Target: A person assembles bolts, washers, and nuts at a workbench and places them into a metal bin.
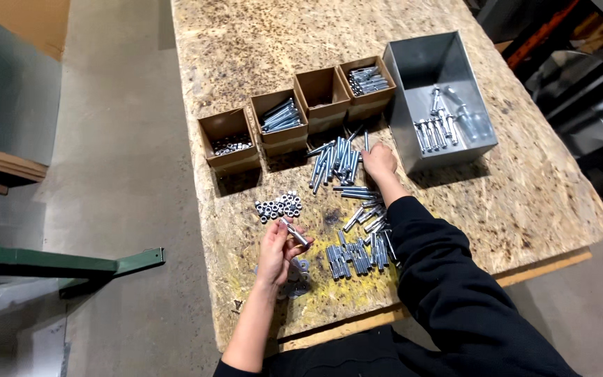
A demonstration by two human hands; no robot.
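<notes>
- My left hand (pixel 277 246) is closed around a short silver bolt (pixel 296 233), pinched between thumb and fingers and held tilted just above the tabletop.
- My right hand (pixel 379 160) is stretched forward, fingers curled down onto the near edge of a loose pile of long bolts (pixel 335 162) — whether it already grips one I cannot tell.
- Just ahead of my left hand lies a small heap of nuts (pixel 280 205), apart from the bolt I hold.
- Under my left wrist sit a few flat washers (pixel 296 276), partly hidden by the hand.
- Between my two arms, more bolts (pixel 357 255) lie in a rough row, with a few scattered ones beside my black sleeve (pixel 455 293).
- Further out, four brown cardboard boxes (pixel 228 136) stand in a slanted line: the nearest holds small nuts, the next long bolts, the third looks bare inside, the fourth holds bolts.
- To the right of my right hand stands a grey metal bin (pixel 413 66) — inside it, assembled bolts lie near the front wall.
- Everything rests on a chipboard table (pixel 539 188), with concrete floor (pixel 120 174) to its left.
</notes>
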